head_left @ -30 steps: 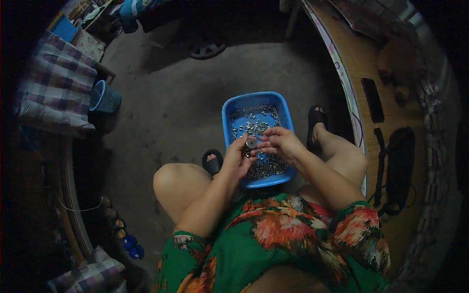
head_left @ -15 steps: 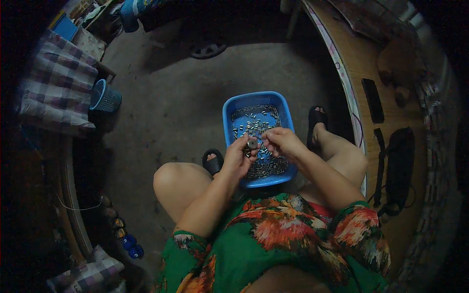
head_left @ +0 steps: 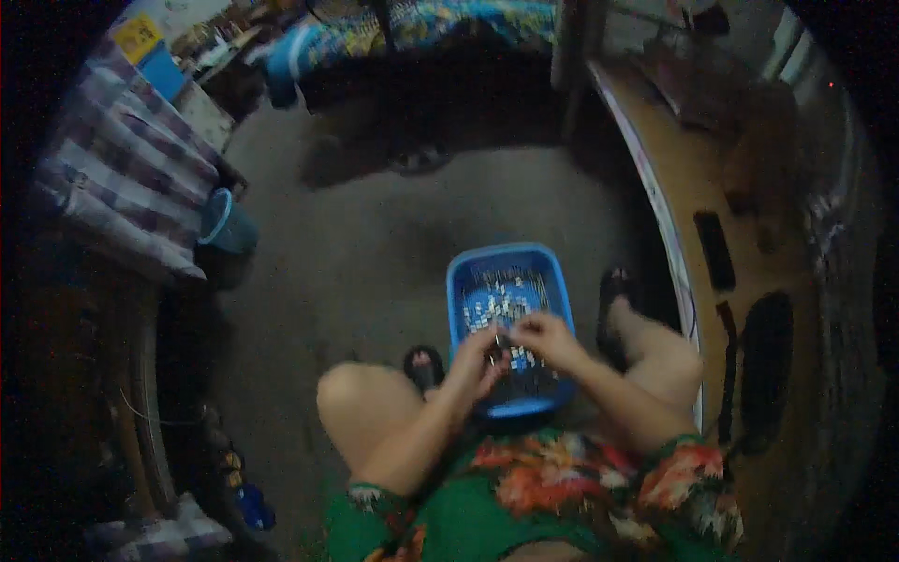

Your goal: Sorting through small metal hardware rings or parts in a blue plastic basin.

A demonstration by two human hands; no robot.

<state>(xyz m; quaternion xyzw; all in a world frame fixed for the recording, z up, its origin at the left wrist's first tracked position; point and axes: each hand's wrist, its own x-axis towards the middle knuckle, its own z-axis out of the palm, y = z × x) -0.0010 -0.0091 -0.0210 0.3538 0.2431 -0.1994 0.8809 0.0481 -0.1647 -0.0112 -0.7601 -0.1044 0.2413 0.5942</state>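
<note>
A blue plastic basket (head_left: pixel 455 300) stands on the floor between my feet, with many small shiny metal cylinders (head_left: pixel 501 305) spread inside it. Above its nearer half, my left hand (head_left: pixel 476 363) is closed around a small round metal piece (head_left: pixel 498 345), dark and blurred now. My right hand (head_left: pixel 552 343) meets it from the right, thumb and fingers pinched together close to that piece. Whatever sits in this pinch is too small and smeared to name.
A wooden board (head_left: pixel 698 192) with dark objects on it runs along the right. At left are a checked cloth (head_left: pixel 136 173) and a blue wastebasket (head_left: pixel 225 225). My knees flank the basket. A bed with a patterned cover (head_left: pixel 431 30) stands at the far end.
The view has tilted up, so the basket and hands sit lower in the picture and more of the bed shows. Both hands stay together over the basket; the picture is blurrier.
</note>
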